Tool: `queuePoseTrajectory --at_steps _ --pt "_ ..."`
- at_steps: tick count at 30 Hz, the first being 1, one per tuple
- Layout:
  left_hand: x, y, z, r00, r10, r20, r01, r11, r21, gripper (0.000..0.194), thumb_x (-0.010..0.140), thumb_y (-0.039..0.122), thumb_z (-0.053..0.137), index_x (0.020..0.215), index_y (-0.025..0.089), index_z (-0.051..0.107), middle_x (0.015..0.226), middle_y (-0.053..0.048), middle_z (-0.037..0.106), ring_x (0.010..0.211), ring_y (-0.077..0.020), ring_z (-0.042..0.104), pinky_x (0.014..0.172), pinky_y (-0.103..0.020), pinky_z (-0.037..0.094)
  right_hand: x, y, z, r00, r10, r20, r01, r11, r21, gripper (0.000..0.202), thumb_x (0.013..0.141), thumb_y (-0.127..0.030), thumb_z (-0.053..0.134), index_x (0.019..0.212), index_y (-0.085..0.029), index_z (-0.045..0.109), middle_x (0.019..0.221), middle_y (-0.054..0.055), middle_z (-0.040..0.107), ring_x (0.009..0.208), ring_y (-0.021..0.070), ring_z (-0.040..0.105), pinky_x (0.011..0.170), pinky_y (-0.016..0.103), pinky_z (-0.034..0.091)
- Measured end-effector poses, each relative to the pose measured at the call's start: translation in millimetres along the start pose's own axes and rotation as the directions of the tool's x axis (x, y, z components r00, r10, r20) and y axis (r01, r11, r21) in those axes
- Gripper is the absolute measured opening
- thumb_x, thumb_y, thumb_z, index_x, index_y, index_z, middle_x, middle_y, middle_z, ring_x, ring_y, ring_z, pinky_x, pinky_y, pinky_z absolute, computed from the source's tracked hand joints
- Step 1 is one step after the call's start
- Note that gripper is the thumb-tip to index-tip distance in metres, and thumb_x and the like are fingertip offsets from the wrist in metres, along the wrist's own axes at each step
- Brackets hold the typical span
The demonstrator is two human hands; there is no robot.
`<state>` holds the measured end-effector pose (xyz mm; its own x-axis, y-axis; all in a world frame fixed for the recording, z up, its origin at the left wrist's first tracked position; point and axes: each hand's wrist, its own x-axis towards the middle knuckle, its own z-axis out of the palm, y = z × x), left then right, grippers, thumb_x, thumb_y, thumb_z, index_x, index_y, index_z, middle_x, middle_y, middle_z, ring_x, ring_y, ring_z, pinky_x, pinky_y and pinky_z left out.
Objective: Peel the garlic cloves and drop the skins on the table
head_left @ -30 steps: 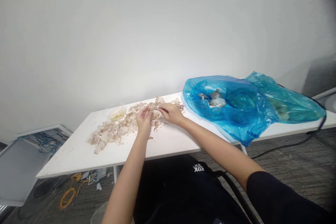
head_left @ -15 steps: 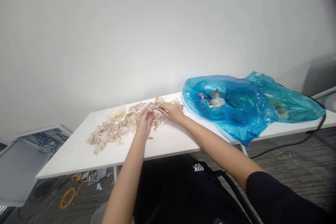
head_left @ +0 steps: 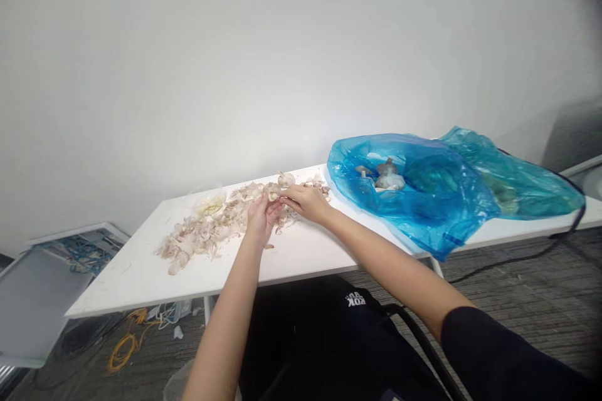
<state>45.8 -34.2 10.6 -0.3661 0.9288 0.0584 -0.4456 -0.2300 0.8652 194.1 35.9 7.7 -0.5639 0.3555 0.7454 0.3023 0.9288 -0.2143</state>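
Over the white table, my left hand [head_left: 258, 219] is closed around a garlic bulb [head_left: 271, 192], holding it from below and the left. The fingers of my right hand [head_left: 309, 202] are closed against the bulb's right side; whether they pinch a piece of it is too small to tell. Just behind the hands rests another garlic bulb [head_left: 285, 180]. Loose garlic skins [head_left: 202, 237] spread in a heap to the left and beneath the hands. At the back of the heap, a clear plastic bag [head_left: 207, 203] contains pale yellowish pieces that look like peeled cloves.
An open blue plastic bag [head_left: 418, 213] with several garlic bulbs [head_left: 389, 180] inside lies on the right of the table [head_left: 141, 276]. Beside it is a teal plastic bag [head_left: 536, 191]. A wall stands behind. Orange cable [head_left: 121, 354] lies on the floor at left.
My left hand has shifted slightly up and turned, with its fingers a little looser beneath the bulb. The right fingers stay at the bulb, moved only slightly.
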Motion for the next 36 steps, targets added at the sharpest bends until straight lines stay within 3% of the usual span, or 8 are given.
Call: queuePoseTrajectory --at_steps 13,24,30,36 --pt "0 -2 0.1 0.995 -0.095 0.007 0.094 0.995 0.043 0.029 0.081 0.041 0.068 0.083 0.013 0.061 0.073 -0.006 0.069 0.063 -0.0100 0.066 0.065 -0.019 0.054 -1 0 5 1.000 -0.008 -0.004 0.008 0.996 -0.092 0.030 0.100 -0.035 0.037 0.112 -0.023 0.062 0.098 0.005 0.064 0.083 0.0132 0.058 0.067 0.021 0.038" --pt "-1 -7 -1.3 0.989 -0.136 0.064 0.126 0.982 0.137 0.029 0.074 0.038 0.075 0.080 0.014 0.060 0.071 -0.005 0.069 0.067 -0.0111 0.068 0.067 -0.020 0.054 -3 4 7 1.000 -0.020 0.001 0.019 0.980 -0.197 0.025 0.099 -0.025 0.038 0.097 -0.020 0.063 0.089 0.004 0.063 0.077 0.0129 0.056 0.062 0.021 0.031" --pt "-1 -7 -1.7 0.994 -0.102 0.023 0.099 0.990 0.103 0.027 0.077 0.038 0.072 0.081 0.014 0.059 0.073 -0.006 0.069 0.069 -0.0117 0.068 0.067 -0.021 0.055 1 1 -1 0.994 0.093 -0.065 -0.101 0.985 -0.140 0.029 0.100 -0.032 0.037 0.099 -0.020 0.063 0.088 0.005 0.064 0.075 0.0124 0.057 0.064 0.021 0.033" --pt "0 0 -1.2 0.997 -0.071 -0.019 0.072 0.997 0.016 0.026 0.081 0.038 0.068 0.083 0.014 0.061 0.075 -0.005 0.069 0.068 -0.0094 0.067 0.069 -0.019 0.054 0 1 -2 0.998 0.052 -0.043 -0.055 0.995 -0.077 0.028 0.099 -0.033 0.039 0.102 -0.019 0.063 0.093 0.005 0.065 0.080 0.0134 0.059 0.067 0.021 0.037"
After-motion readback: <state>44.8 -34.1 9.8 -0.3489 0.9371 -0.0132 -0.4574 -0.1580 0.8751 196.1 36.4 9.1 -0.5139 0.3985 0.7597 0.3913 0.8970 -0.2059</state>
